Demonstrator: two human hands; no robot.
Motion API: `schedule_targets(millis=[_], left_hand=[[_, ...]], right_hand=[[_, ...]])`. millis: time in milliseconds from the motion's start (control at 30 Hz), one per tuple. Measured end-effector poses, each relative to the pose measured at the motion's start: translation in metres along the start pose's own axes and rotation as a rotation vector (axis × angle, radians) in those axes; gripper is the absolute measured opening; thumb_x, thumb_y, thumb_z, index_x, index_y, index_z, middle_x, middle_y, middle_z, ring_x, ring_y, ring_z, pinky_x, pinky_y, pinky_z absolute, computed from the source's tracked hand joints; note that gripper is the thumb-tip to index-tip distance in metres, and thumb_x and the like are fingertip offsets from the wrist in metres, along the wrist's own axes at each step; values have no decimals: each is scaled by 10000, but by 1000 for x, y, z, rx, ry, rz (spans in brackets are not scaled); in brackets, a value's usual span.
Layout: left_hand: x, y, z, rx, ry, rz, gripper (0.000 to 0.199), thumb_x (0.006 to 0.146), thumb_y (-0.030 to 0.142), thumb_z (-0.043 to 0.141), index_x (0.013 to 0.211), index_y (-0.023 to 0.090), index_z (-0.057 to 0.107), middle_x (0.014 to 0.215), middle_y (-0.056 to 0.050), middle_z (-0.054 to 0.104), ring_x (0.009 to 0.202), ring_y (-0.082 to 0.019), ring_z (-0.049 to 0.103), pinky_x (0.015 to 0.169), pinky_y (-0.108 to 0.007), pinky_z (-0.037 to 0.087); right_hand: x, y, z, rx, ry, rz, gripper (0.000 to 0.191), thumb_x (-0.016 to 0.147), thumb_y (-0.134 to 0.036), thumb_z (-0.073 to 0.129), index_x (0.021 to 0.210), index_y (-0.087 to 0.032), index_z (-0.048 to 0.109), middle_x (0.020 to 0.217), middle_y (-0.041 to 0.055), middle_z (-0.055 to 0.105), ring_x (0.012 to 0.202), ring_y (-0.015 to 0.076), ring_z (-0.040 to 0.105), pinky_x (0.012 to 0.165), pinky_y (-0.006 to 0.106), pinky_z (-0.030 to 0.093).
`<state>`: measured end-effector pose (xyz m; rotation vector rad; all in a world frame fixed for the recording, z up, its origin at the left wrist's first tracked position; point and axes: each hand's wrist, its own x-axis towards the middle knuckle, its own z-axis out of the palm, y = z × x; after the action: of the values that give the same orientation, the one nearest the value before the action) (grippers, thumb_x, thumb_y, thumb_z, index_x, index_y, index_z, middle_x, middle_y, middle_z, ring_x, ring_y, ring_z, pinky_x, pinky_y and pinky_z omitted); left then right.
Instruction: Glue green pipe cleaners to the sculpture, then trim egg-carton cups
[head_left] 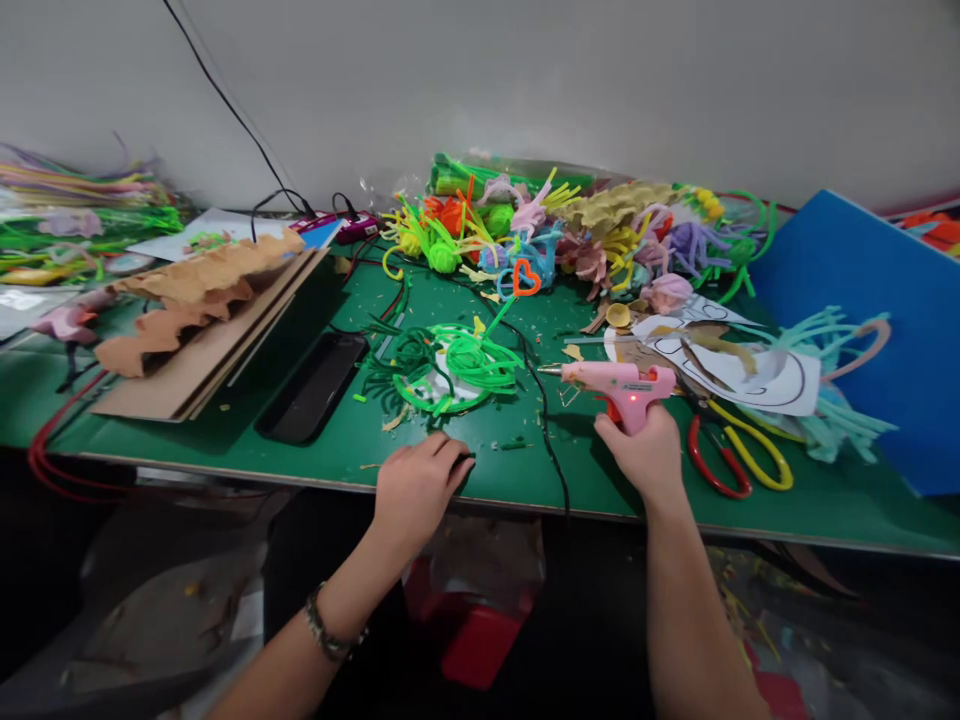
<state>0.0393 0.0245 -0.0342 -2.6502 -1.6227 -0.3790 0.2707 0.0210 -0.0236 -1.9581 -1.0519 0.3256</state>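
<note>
In my right hand (649, 450) is a pink hot glue gun (619, 378), its red light lit and its metal nozzle pointing left. My left hand (420, 485) is closed at the table's front edge; a small dark piece shows at its fingertips, too hidden to name. Just beyond that hand lies a bundle of bright green pipe cleaners (476, 360) on a round, green-rimmed base. Dark green pipe cleaners (405, 355) spread from its left side. An orange heart-shaped pipe cleaner (526, 278) sits behind them.
Pliers with red and yellow handles (720, 460) lie right of my right hand. A black phone (313, 388) and stacked cardboard (202, 360) are at left. A black cable (541, 420) crosses the green table (300, 462). Colourful pipe-cleaner pieces (525, 215) line the back; a blue board (862, 330) stands right.
</note>
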Motion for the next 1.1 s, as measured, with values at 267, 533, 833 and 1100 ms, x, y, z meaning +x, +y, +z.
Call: schedule_targets(millis=[267,533,833,1100], left_hand=[[0,-3,-2,-91,-96,-36,165,842,238,474,823,203,634,797,-14,648,641,-149,610,539,-236,415],[-1,-7,-9,-191,-187,-160,116,820,199,507,833,173,620,809,-22,635,667,-145,612,557,-227,437],[-4,-11,-5,-89,-105,-93,161,817,227,478,781,190,631,750,-20,627,573,-144,574,474,-237,342],[14,-8,-12,-1093,-230,-239,172,758,311,450,700,168,524,613,23,493,533,-86,425,508,-210,326]], right_hand=[[-1,-1,0,-4,1,-9,236,473,-398,527,521,-229,369,446,-48,388,436,102,353,434,270,329],[-1,-3,0,-35,-8,11,234,469,-400,537,509,-222,389,438,-45,385,424,100,349,426,271,311],[-2,-3,1,-72,21,5,254,474,-402,545,522,-226,369,445,-45,369,426,93,337,403,263,315],[-19,-22,-1,14,20,-80,237,472,-387,531,459,-223,362,394,-40,370,355,77,337,327,230,274]])
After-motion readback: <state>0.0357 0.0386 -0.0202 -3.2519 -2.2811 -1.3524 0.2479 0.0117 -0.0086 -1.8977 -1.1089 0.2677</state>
